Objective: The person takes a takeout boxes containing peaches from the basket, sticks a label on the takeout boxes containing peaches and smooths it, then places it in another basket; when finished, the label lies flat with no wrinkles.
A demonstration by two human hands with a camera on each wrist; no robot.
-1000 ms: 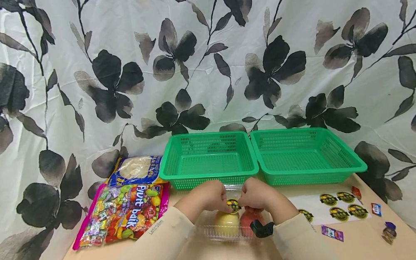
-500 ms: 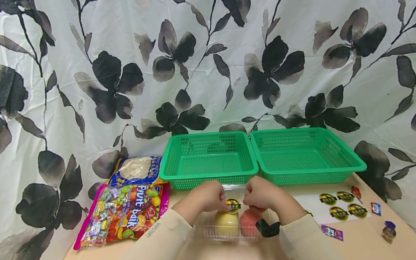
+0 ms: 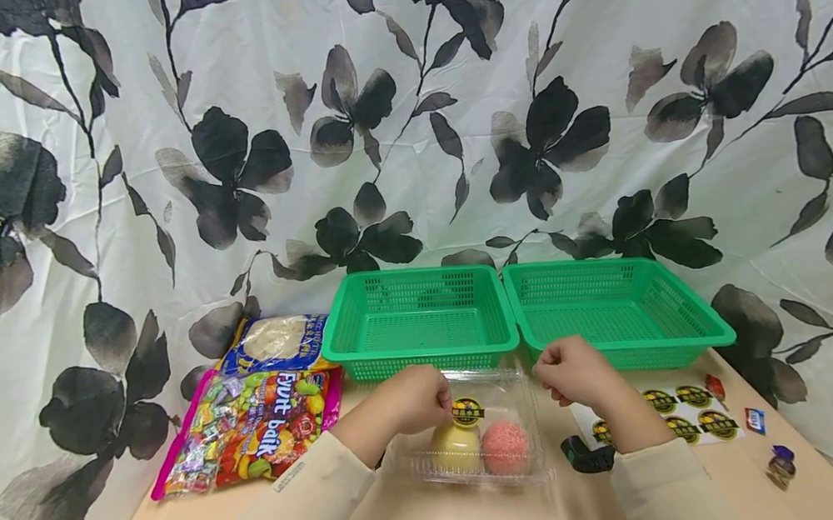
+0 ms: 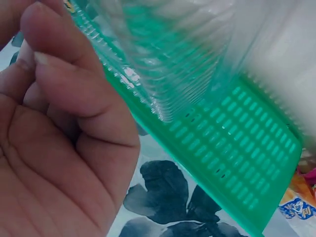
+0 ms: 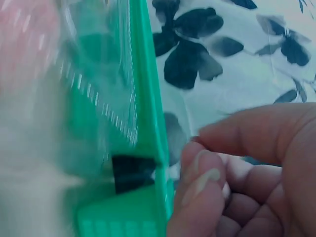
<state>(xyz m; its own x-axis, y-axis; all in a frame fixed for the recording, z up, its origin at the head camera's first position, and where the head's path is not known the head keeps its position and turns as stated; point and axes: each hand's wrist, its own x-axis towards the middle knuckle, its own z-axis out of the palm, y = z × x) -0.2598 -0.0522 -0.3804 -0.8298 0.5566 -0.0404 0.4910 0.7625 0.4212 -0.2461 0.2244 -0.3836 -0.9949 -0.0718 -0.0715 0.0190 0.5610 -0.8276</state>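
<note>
A clear plastic clamshell box (image 3: 516, 384) lies closed in front of the green baskets. Inside are a yellow rounded thing (image 3: 454, 455), narrower at its top, and a pink bumpy ball (image 3: 506, 448). A black and yellow round sticker (image 3: 467, 412) sits on the lid. My left hand (image 3: 417, 400) is at the lid beside the sticker, fingers loosely curled; whether the fingertips touch the sticker is hidden. My right hand (image 3: 578, 372) is raised right of the box, apart from it. Its thumb and fingers (image 5: 202, 182) are bent close together, with nothing visible held.
Two green baskets (image 3: 425, 351) stand side by side behind the box. A sheet of similar stickers (image 3: 691, 418) lies right, near several small wrapped candies (image 3: 755, 420). At left are a colourful candy bag (image 3: 252, 426) and a blue bag (image 3: 277, 344) with pale contents.
My right hand has lifted off the lid near the sticker and moved right, uncovering the pink ball and the box's right side. My left hand stays beside the sticker.
</note>
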